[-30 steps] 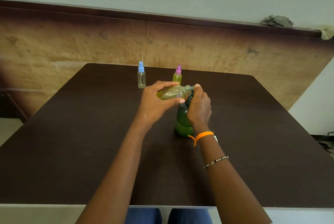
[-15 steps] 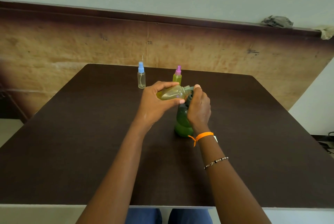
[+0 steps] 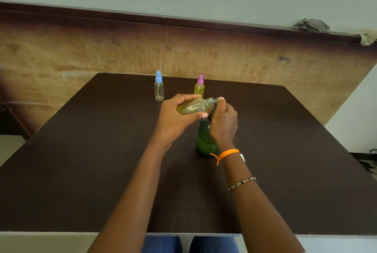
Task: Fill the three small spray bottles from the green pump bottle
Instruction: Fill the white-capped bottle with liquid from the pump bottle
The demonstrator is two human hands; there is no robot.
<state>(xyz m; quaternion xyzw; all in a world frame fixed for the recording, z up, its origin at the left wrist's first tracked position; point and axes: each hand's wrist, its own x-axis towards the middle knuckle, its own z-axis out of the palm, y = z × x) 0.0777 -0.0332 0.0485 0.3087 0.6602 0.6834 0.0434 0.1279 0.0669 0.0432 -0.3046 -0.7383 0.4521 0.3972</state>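
Observation:
My left hand [image 3: 175, 118] grips a small uncapped spray bottle [image 3: 193, 106] holding yellow-green liquid, tilted almost on its side with its threaded neck against the pump spout. My right hand [image 3: 223, 122] is curled over the pump head of the green pump bottle [image 3: 205, 140], which stands upright at the table's middle; the pump head is mostly hidden. Further back stand a blue-capped spray bottle [image 3: 159, 89], nearly clear inside, and a purple-capped spray bottle [image 3: 199, 87] filled with yellow-green liquid.
The dark brown table [image 3: 81, 161] runs to a wood-panelled wall [image 3: 81, 54] behind. A small white object [image 3: 242, 157] peeks out beside my right wrist. Crumpled rags [image 3: 312, 25] lie on the ledge at the upper right.

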